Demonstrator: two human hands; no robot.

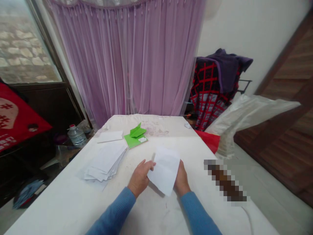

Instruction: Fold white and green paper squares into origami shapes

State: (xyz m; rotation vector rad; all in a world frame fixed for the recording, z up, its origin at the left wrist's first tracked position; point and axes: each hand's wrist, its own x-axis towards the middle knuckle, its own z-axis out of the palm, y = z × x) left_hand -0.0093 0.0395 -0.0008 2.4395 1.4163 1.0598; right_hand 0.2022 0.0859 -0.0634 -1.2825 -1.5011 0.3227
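A sheet of white paper is held above the table between both my hands, tilted toward me. My left hand pinches its left edge, thumb on top and fingers behind. On the other side, my right hand grips the right edge; most of those fingers are hidden behind the sheet. To the left lies a loose stack of white paper. Farther back, a folded green paper shape rests on a flat green packet with a white label.
A white-covered table spreads before me. White folded paper lies behind the stack, and a crumpled scrap near the far right corner. A pixelated dark object lies right. A water jug stands beyond the left edge.
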